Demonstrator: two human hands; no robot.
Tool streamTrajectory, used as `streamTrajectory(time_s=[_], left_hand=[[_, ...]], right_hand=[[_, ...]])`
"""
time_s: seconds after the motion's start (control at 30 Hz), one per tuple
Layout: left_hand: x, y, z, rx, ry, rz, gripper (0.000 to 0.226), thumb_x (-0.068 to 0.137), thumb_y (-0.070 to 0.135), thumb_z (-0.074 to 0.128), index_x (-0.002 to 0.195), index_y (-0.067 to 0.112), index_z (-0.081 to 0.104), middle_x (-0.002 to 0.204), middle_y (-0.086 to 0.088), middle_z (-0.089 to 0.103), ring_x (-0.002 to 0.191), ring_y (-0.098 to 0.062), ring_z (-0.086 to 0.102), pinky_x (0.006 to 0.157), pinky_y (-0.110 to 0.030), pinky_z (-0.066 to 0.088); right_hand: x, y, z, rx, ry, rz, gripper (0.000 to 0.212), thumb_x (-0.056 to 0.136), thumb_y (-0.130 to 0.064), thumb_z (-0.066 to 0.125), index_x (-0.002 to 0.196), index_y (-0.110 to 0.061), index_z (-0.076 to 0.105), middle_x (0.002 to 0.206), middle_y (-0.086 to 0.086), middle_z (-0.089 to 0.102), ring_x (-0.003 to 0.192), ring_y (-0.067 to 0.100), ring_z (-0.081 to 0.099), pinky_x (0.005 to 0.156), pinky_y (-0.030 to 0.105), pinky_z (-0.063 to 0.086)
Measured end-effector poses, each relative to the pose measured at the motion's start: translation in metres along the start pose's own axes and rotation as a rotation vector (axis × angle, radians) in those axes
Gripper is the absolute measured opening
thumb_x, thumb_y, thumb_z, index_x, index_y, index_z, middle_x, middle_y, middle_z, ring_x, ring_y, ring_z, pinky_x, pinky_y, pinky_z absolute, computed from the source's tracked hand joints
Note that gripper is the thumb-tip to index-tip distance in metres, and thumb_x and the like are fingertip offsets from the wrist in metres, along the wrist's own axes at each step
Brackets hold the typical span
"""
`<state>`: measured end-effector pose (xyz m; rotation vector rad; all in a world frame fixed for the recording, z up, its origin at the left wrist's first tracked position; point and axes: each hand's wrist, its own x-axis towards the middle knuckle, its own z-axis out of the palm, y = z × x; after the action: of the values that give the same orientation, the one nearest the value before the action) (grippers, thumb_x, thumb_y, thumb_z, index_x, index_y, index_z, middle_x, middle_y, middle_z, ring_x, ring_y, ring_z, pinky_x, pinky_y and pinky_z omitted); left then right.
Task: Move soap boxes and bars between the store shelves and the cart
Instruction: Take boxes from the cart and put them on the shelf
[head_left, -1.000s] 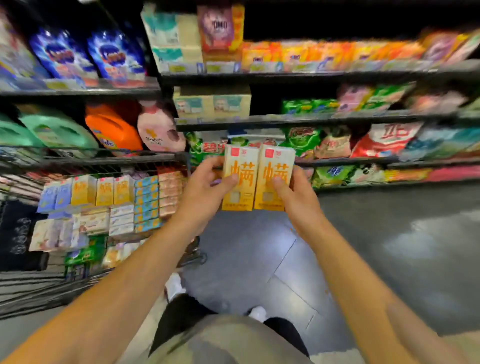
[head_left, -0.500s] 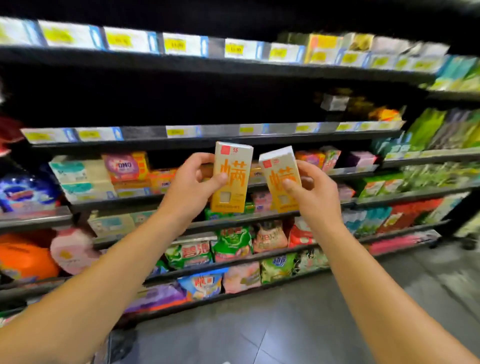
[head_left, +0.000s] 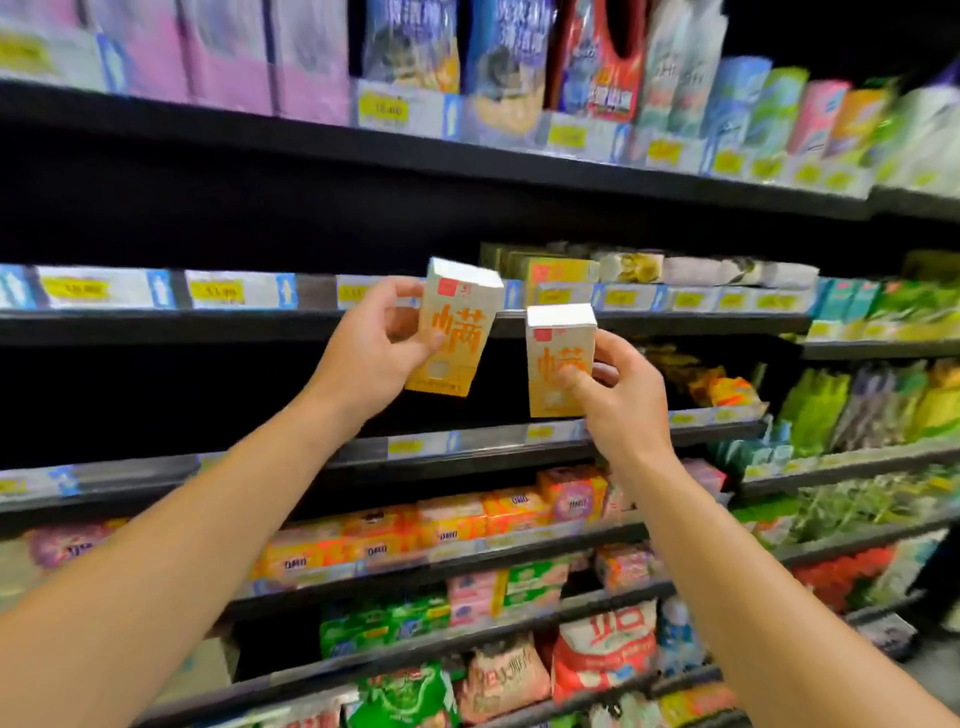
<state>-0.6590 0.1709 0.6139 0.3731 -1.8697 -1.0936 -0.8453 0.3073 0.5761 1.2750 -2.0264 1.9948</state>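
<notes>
I hold two yellow soap boxes with orange characters in front of the store shelves. My left hand (head_left: 371, 345) grips the left soap box (head_left: 460, 325), which tilts slightly right and reaches up to the price-label rail. My right hand (head_left: 615, 395) pinches the right soap box (head_left: 558, 358), held upright and a little lower. The two boxes are close but apart. Behind them runs a dark shelf (head_left: 208, 327) that looks bare on its left half. The cart is out of view.
Similar yellow boxes (head_left: 563, 270) lie on the same shelf to the right. Pink and blue packs (head_left: 311, 57) fill the top shelf. Orange soap packs (head_left: 395, 535) and green and red bags (head_left: 605, 649) line the lower shelves. Green packages (head_left: 852, 410) stand at right.
My view has lifted from the cart and floor to the upper shelves. Both hands have raised the two boxes to the dark shelf, and the boxes have drawn slightly apart.
</notes>
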Motion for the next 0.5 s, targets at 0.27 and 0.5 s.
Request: streamTrajectory(time_s=[0.27, 0.5], left_hand=[[0.077, 0.021, 0.024, 0.198, 0.128, 0.304, 0.041, 0.083, 0.011, 0.07, 0.112, 0.035, 0.054, 0.108, 0.01, 0.07, 0.105, -0.008, 0.066, 0.09, -0.051, 0.053], [0.109, -0.008, 0.044, 0.479, 0.27, 0.422, 0.042, 0.086, 0.012, 0.074, 0.124, 0.016, 0.057, 0.113, 0.005, 0.067, 0.107, -0.007, 0.063, 0.093, -0.028, 0.053]], right_hand=[[0.067, 0.024, -0.012, 0.118, -0.095, -0.096, 0.033, 0.091, -0.013, 0.069, 0.119, -0.031, 0.065, 0.11, -0.013, 0.071, 0.103, 0.005, 0.066, 0.088, 0.038, 0.059], [0.097, 0.044, -0.009, 0.232, -0.199, -0.115, 0.034, 0.091, -0.01, 0.069, 0.121, -0.026, 0.067, 0.107, -0.013, 0.072, 0.102, 0.004, 0.066, 0.087, 0.034, 0.059]])
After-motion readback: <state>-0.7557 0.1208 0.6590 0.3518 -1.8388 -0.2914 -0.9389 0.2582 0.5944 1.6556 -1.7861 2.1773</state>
